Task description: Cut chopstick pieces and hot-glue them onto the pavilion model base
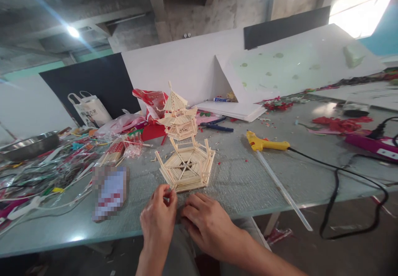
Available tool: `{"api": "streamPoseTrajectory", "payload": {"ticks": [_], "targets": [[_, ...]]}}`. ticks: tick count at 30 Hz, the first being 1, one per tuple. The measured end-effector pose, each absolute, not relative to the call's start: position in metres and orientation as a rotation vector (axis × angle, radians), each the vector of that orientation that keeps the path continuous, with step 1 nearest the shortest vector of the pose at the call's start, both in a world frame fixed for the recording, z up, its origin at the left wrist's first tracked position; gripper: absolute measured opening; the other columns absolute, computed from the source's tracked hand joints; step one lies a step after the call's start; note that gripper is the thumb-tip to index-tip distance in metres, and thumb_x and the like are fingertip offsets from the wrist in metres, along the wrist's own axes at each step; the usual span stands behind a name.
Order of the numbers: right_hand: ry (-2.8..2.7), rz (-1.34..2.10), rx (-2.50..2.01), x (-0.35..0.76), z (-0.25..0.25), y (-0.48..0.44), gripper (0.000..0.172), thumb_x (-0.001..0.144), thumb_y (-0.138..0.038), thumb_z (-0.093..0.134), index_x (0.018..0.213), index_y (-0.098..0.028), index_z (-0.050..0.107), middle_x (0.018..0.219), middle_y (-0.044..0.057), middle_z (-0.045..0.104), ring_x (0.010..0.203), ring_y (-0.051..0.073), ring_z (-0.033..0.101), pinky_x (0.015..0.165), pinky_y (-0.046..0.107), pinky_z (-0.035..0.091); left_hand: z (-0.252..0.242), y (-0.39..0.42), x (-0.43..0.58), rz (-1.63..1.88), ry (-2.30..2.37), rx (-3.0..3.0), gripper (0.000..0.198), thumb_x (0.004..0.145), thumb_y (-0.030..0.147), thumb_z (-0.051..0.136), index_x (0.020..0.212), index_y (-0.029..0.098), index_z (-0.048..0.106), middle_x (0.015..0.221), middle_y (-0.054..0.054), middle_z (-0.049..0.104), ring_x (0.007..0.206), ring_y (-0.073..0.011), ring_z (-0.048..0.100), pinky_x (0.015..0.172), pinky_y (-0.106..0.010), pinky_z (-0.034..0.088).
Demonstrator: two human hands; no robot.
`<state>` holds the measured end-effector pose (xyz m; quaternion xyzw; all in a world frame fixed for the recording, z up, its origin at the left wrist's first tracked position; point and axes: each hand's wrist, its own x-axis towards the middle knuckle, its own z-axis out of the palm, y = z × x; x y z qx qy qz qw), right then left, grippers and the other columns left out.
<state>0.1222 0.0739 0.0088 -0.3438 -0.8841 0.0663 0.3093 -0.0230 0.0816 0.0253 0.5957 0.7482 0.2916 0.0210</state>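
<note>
A small pagoda model [183, 143] made of thin wooden sticks stands on the glass table [248, 184], its hexagonal base nearest me. My left hand [158, 218] is at the table's near edge just in front of the base, thumb and fingers pinched on a small stick piece. My right hand [207, 222] lies beside it, knuckles up, fingers curled down onto the table; what it holds, if anything, is hidden.
A yellow glue gun [267, 144] with a long glue stick and black cable lies to the right. Blue pliers [217, 125] lie behind the model. Packets of sticks [113, 153], plastic bags and scraps crowd the left. White boards lean at the back.
</note>
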Motion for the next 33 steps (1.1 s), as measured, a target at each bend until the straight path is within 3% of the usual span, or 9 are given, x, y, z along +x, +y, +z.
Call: {"api": "streamPoseTrajectory", "payload": {"ticks": [14, 33], "targets": [[-2.339, 0.190, -0.905, 0.1211, 0.0070, 0.0759, 0.010, 0.084, -0.017, 0.047, 0.079, -0.017, 0.056, 0.082, 0.003, 0.057, 0.080, 0.015, 0.050, 0.074, 0.027, 0.041, 0.0244, 0.0778, -0.0257, 0.833, 2.307, 1.839, 0.025, 0.083, 0.037, 0.051, 0.103, 0.023, 0.056, 0.089, -0.001, 0.069, 0.075, -0.0170, 0.064, 0.065, -0.026, 0.039], [-2.338, 0.167, -0.900, 0.1217, 0.0090, 0.0756, 0.010, 0.083, -0.016, 0.047, 0.077, -0.017, 0.055, 0.081, 0.003, 0.056, 0.078, 0.015, 0.049, 0.071, 0.026, 0.041, 0.0248, 0.0795, -0.0216, 0.797, 2.369, 1.902, 0.016, 0.083, 0.036, 0.051, 0.089, 0.023, 0.060, 0.086, 0.000, 0.070, 0.072, -0.0165, 0.064, 0.059, -0.024, 0.035]]}}
